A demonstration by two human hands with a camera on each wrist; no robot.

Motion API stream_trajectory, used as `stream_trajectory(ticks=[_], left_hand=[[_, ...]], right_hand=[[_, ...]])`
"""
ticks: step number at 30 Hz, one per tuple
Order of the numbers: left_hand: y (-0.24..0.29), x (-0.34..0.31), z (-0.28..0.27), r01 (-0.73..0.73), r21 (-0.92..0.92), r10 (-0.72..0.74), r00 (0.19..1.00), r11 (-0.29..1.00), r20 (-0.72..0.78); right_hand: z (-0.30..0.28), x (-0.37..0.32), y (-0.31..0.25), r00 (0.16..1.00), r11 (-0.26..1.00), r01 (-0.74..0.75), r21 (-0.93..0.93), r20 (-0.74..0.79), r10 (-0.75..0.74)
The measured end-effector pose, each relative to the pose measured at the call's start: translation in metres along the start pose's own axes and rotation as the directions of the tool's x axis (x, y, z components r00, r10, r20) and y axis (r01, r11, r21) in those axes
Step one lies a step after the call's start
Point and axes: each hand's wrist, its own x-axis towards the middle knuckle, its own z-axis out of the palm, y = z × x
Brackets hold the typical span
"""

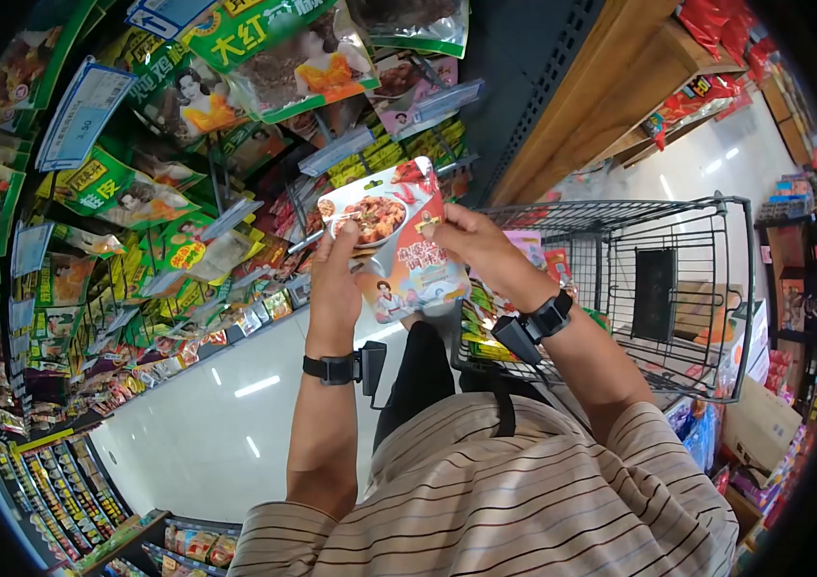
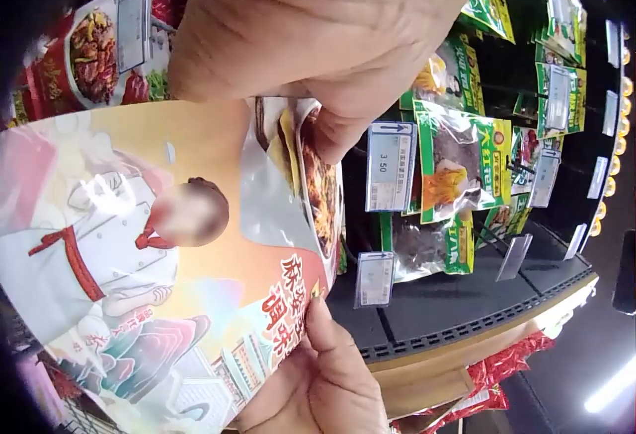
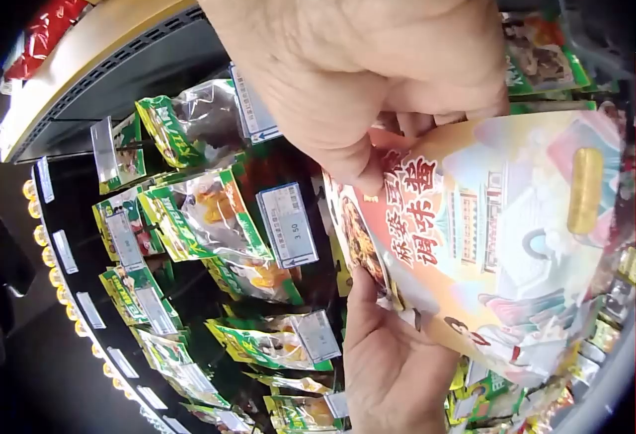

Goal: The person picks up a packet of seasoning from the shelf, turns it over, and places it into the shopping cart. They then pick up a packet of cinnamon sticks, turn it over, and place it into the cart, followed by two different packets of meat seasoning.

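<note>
Both hands hold one flat, glossy seasoning packet (image 1: 418,274) in front of the body. Its face carries a picture of a cooked dish, red lettering and a figure in white chef's clothes, plainest in the left wrist view. My left hand (image 1: 333,293) grips the left edge, thumb lying over the front. On the opposite edge, my right hand (image 1: 485,255) pinches the packet between thumb and fingers. In the right wrist view, the right hand (image 3: 368,57) is above the packet and the left hand (image 3: 393,364) below it; the fingers behind it are mostly hidden.
A wire shopping cart (image 1: 655,293) with colourful packets in it stands to the right. Hanging green food bags (image 1: 278,58) and price tags (image 1: 86,111) fill the rack at left and ahead. A wooden shelf edge (image 1: 572,96) runs beyond the cart. Pale tiled floor (image 1: 197,433) lies below.
</note>
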Motion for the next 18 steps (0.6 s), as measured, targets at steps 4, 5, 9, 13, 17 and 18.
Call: stream_trajectory(ticks=[4,5,9,13,17,18], left_hand=[[0.005,0.012,-0.002,0.001,0.005,0.000,1.000,1.000,-0.030],[0.006,0.015,-0.003,0.000,0.014,0.000,1.000,1.000,-0.020],[0.005,0.022,-0.010,0.010,0.060,-0.009,1.000,0.998,-0.027],[-0.002,0.024,-0.013,0.026,0.149,-0.018,0.999,0.988,-0.051],[-0.009,0.020,-0.009,-0.036,0.238,0.032,0.999,0.971,0.021],[-0.012,0.021,-0.010,-0.057,0.287,0.048,0.998,0.956,0.039]], right_hand=[[0.002,0.013,0.000,1.000,0.999,-0.004,0.051,-0.003,0.004],[0.001,0.016,0.001,1.000,0.999,-0.004,0.050,-0.006,0.004],[0.001,0.022,0.003,1.000,0.998,-0.015,0.064,-0.015,0.016],[-0.003,0.019,0.005,1.000,0.993,0.007,0.121,-0.018,-0.005],[0.000,0.014,0.000,0.996,0.992,0.062,0.110,-0.063,-0.055],[0.000,0.014,-0.001,0.995,0.993,0.074,0.091,-0.079,-0.067]])
